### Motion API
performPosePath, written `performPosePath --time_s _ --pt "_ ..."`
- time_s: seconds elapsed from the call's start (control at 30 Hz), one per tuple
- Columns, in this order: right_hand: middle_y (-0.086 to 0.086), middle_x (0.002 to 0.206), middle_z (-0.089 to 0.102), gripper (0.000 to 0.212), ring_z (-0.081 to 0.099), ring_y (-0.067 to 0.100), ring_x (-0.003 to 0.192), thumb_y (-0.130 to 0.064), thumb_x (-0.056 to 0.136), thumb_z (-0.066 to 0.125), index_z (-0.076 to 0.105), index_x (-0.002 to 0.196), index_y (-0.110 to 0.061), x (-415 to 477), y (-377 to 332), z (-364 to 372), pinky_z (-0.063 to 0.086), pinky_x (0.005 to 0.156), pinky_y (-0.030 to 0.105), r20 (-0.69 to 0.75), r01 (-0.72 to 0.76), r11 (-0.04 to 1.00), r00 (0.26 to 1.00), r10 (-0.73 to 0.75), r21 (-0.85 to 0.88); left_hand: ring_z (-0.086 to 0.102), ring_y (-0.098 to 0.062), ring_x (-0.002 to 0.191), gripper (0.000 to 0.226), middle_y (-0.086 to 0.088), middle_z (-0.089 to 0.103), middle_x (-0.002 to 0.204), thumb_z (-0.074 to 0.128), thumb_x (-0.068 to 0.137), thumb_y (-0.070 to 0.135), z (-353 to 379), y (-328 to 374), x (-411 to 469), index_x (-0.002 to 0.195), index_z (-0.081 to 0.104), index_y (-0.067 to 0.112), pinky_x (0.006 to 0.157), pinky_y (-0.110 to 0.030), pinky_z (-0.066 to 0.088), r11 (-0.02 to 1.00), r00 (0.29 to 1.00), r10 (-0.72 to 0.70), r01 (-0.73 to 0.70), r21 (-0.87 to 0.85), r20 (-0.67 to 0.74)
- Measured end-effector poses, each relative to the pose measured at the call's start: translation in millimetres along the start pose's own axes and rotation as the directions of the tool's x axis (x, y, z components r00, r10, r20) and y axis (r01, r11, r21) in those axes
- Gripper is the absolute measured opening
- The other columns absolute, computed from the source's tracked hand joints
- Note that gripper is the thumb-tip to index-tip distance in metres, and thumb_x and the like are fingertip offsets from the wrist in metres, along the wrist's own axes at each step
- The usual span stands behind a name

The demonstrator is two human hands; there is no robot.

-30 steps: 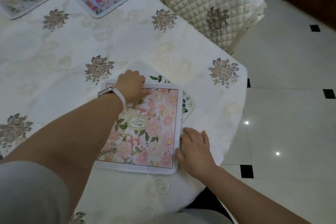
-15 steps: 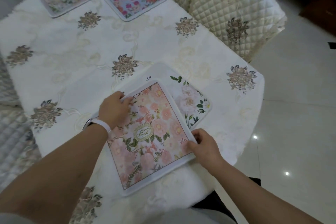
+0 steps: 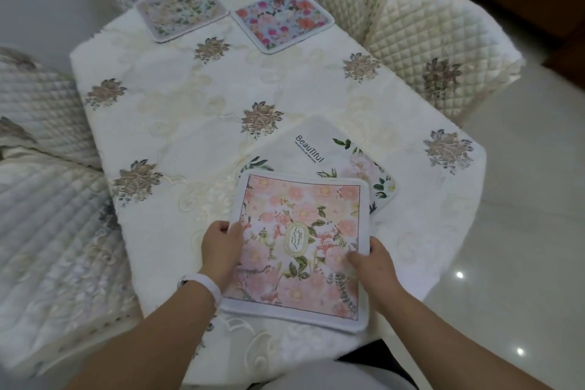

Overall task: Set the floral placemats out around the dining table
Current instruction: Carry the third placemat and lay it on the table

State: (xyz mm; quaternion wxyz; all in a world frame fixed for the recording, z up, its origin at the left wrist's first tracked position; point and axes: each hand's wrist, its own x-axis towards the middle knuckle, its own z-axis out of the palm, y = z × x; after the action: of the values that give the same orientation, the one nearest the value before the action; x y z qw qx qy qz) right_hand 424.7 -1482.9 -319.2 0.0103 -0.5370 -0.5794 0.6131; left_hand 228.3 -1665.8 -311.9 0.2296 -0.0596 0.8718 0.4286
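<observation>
Bare forearms reaching forward, white wristband point(image 3: 204, 287) on left wrist, left hand point(image 3: 221, 248) and right hand point(image 3: 375, 264) gripping opposite edges of the pink placemat point(image 3: 300, 218), thumbs on top

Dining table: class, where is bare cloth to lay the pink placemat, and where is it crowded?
Free: the tablecloth between the far placemats and the white placemat, and its left side. Crowded: the near end, where the pink placemat, gripped by left hand and right hand, overlaps the white one.

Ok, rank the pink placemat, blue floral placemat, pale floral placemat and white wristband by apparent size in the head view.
1. pink placemat, nearest the camera.
2. blue floral placemat and pale floral placemat: alike, both far off, unranked.
3. white wristband.
</observation>
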Motion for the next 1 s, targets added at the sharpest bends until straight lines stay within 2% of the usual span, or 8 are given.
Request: performPosePath --time_s 0.2,0.27,0.33,0.47,0.63,0.8,0.93,1.0 --pt "0.006 0.102 0.064 0.029 0.063 0.021 0.087 -0.007 0.087 0.062 0.054 0.113 -0.016 -15 6 -7 0.05 0.064 0.031 -0.031 0.039 0.995 0.999 -0.042 -0.095 0.055 -0.018 0.057 0.016 -0.007 0.067 0.08 0.065 0.093 0.029 -18 -34 -23 0.098 0.059 0.016 0.049 -0.028 0.044 0.991 0.99 -0.022 0.04 -0.129 0.138" --pt "0.006 0.101 0.064 0.028 0.063 0.022 0.086 -0.006 0.087 0.062 0.054 0.112 -0.017 -20 4 -10 0.05 0.063 0.032 -0.036 0.058 0.991 0.997 -0.062 -0.12 0.064 -0.018 0.068 0.019 -0.006 0.071 0.089 0.068 0.092 0.03 -22 -39 -33 0.102 0.06 0.016 0.054 -0.028 0.049 0.987 0.985 -0.012 0.039 -0.156 0.171" --pt "0.007 0.099 0.064 0.025 0.063 0.024 0.086 -0.006 0.087 0.061 0.055 0.108 -0.019 -26 2 -12 0.053 0.066 0.034 -0.041 0.078 0.987 0.996 -0.085 -0.144 0.068 -0.017 0.079 0.019 -0.004 0.072 0.094 0.068 0.092 0.026 -23 -42 -40 0.105 0.06 0.015 0.052 -0.022 0.049 0.979 0.984 -0.01 0.046 -0.197 0.178" --pt "0.007 0.098 0.065 0.023 0.066 0.026 0.085 -0.008 0.086 0.062 0.057 0.104 -0.022 -38 -2 -22 0.058 0.075 0.044 -0.074 0.106 0.981 0.99 -0.12 -0.161 0.07 -0.016 0.08 0.01 -0.003 0.073 0.094 0.067 0.093 0.02 -22 -39 -50 0.099 0.059 0.021 0.047 -0.016 0.048 0.96 0.98 0.009 0.048 -0.277 0.201" --pt "0.012 0.097 0.064 0.021 0.065 0.035 0.088 -0.008 0.087 0.062 0.056 0.103 -0.021 -46 -13 -46 0.056 0.073 0.044 -0.114 0.159 0.974 0.977 -0.179 -0.163 0.073 -0.014 0.078 0.015 -0.004 0.075 0.095 0.068 0.092 0.021 -16 -20 -61 0.104 0.061 0.017 0.057 -0.022 0.053 0.94 0.971 0.069 0.014 -0.341 0.231" --pt "0.008 0.098 0.066 0.025 0.065 0.026 0.085 -0.007 0.086 0.061 0.057 0.106 -0.02 -51 -18 -72 0.057 0.075 0.043 -0.123 0.202 0.97 0.968 -0.219 -0.133 0.074 -0.024 0.081 0.014 -0.008 0.075 0.096 0.067 0.092 0.016 -5 -2 -78 0.105 0.062 0.017 0.07 -0.041 0.059 0.927 0.969 0.097 -0.004 -0.375 0.229" --pt "0.006 0.098 0.067 0.024 0.067 0.027 0.086 -0.008 0.086 0.06 0.057 0.105 -0.024 -55 -21 -98 0.058 0.078 0.047 -0.087 0.238 0.963 0.965 -0.249 -0.124 0.075 -0.027 0.078 0.016 -0.01 0.075 0.096 0.067 0.091 0.015 7 10 -97 0.107 0.062 0.015 0.071 -0.045 0.06 0.916 0.974 0.095 -0.004 -0.4 0.207" --pt "0.006 0.096 0.067 0.023 0.067 0.03 0.086 -0.008 0.087 0.059 0.057 0.102 -0.025 -57 -22 -114 0.059 0.077 0.048 -0.064 0.262 0.955 0.96 -0.273 -0.14 0.074 -0.024 0.074 0.015 -0.01 0.075 0.095 0.067 0.091 0.015 16 14 -114 0.105 0.062 0.015 0.064 -0.038 0.058 0.914 0.98 0.094 -0.015 -0.405 0.175"
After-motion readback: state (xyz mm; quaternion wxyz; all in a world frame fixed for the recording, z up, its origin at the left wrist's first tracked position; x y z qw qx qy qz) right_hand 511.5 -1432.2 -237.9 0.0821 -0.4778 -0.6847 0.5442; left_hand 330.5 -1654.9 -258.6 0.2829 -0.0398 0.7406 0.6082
